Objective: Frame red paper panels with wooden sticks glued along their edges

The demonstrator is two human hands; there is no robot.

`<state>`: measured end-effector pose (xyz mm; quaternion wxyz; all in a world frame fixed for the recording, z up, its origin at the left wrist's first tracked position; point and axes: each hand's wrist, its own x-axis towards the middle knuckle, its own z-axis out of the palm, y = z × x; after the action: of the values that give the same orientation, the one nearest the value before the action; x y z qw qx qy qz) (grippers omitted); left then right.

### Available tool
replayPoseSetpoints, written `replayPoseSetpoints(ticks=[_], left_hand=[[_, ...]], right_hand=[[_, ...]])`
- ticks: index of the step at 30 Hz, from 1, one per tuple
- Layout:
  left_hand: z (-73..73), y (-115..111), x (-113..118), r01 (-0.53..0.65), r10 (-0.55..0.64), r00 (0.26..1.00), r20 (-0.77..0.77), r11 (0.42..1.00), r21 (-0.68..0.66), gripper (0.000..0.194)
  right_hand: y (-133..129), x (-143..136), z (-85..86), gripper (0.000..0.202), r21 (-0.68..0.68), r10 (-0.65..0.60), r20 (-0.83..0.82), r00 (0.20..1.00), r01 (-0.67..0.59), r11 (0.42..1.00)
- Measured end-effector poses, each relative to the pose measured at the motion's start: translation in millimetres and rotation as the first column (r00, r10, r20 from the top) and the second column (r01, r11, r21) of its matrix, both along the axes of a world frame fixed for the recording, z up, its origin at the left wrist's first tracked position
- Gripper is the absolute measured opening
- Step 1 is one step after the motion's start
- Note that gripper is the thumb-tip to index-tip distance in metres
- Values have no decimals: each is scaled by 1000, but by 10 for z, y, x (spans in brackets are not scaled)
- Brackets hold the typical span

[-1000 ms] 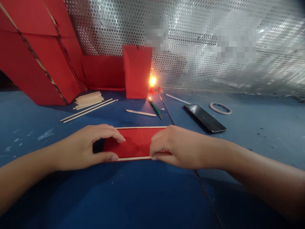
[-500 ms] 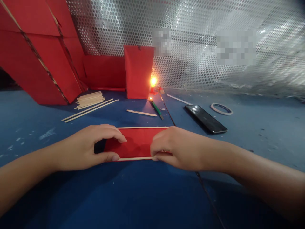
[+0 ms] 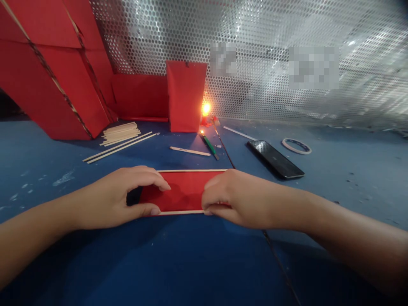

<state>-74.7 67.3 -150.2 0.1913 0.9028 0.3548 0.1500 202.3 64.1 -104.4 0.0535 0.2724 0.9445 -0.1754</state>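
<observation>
A red rectangular sheet (image 3: 185, 191) lies on the blue surface in front of me. One thin wooden stick (image 3: 181, 212) runs along its near edge, another thin stick (image 3: 194, 171) along its far edge. At the sheet's left end, my left hand (image 3: 134, 193) is open, thumb and fingers well apart. Its thumb presses on the near stick while the fingers curve over the red sheet. My right hand (image 3: 228, 193) is closed at the right end, thumb and fingertips pinching the near stick by the sheet's edge. The right end of the sheet is hidden under this hand.
Behind lie a pile of thin sticks (image 3: 121, 134), a flat stick (image 3: 189, 151) and a green-handled cutter (image 3: 208, 143). A flame (image 3: 206, 109) burns beside an upright red box (image 3: 186, 97). To the right are a phone (image 3: 276, 159) and a tape ring (image 3: 296, 146). Perforated metal sheeting (image 3: 261, 97) stands behind.
</observation>
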Motion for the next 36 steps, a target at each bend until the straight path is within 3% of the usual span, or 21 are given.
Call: replayPoseSetpoints(ticks=[8,15,20,24,29,32,36], left_hand=[[-10,12,12,9,-9,1000,-4,1000,-10,27],[66,-66,62,27,-29,998,-62,999,-42,23],[115,-116,84,46,-54,992,-118,996,-72,18],[137,-131,90,27,-40,992,-120,994,-109,12],[162,-143,101,2,-20,994,-108,987,-164,12],[176,-147,110,-6,-14,994,-113,986,-170,12],[187,-151,122,-3,-18,993,-115,983,-182,13]], right_hand=[[-9,-10,6,24,-6,21,-1,1000,-21,1000],[-19,5,-61,25,8,13,-47,999,-13,1000],[-54,148,-136,16,28,-77,-161,984,83,996],[-10,438,-103,15,46,-215,-306,927,240,970],[33,724,-117,17,-149,-343,-359,868,309,939],[52,764,-181,12,-262,-379,-336,862,301,917],[93,753,-218,11,-313,-402,-307,863,307,899]])
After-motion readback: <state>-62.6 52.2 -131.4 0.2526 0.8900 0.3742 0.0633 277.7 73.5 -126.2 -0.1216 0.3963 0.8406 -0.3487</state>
